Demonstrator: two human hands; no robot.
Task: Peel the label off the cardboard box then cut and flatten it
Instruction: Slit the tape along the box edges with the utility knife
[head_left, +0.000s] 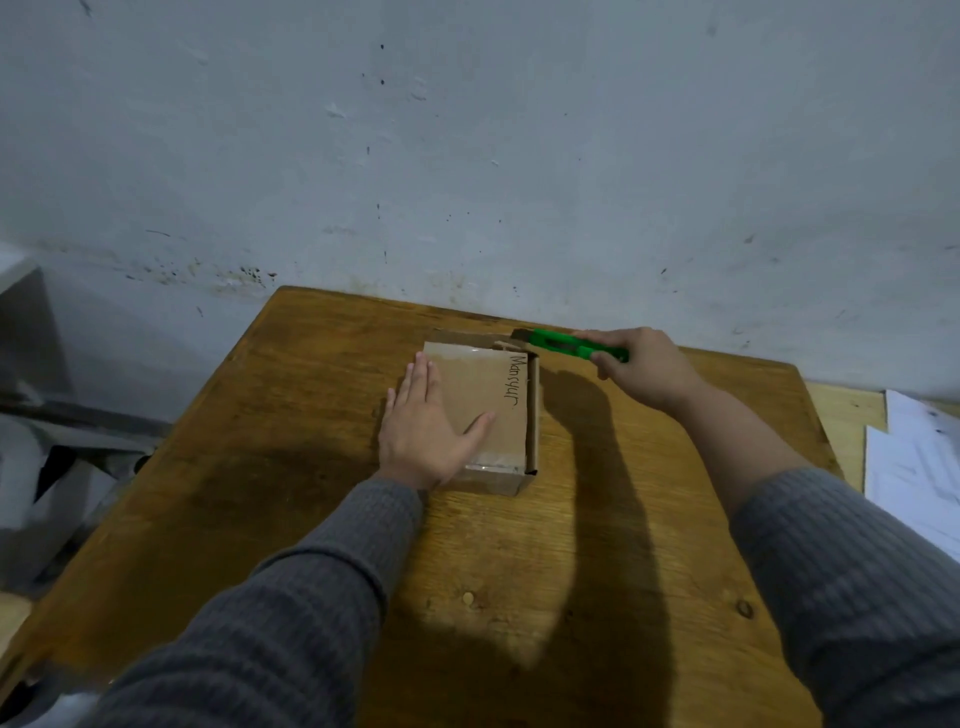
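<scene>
Head view: the cardboard box (488, 415) sits on the wooden table (311, 519), left hand (423, 431) pressing flat, fingers straight, on its top. Right hand (641, 366) grips a green utility knife (563, 344) at the box's far right corner.

Grey ribbed knit sleeves (291, 597) on both arms; right one pushed up forearm; hands bare.

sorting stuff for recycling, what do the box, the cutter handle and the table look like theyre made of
Box: brown cardboard, matte, with glossy clear tape strips at its ends.
Cutter handle: bright green, smooth, probably plastic.
Table: wood or wood veneer, showing grain and knots, with a worn, slightly glossy finish.
</scene>
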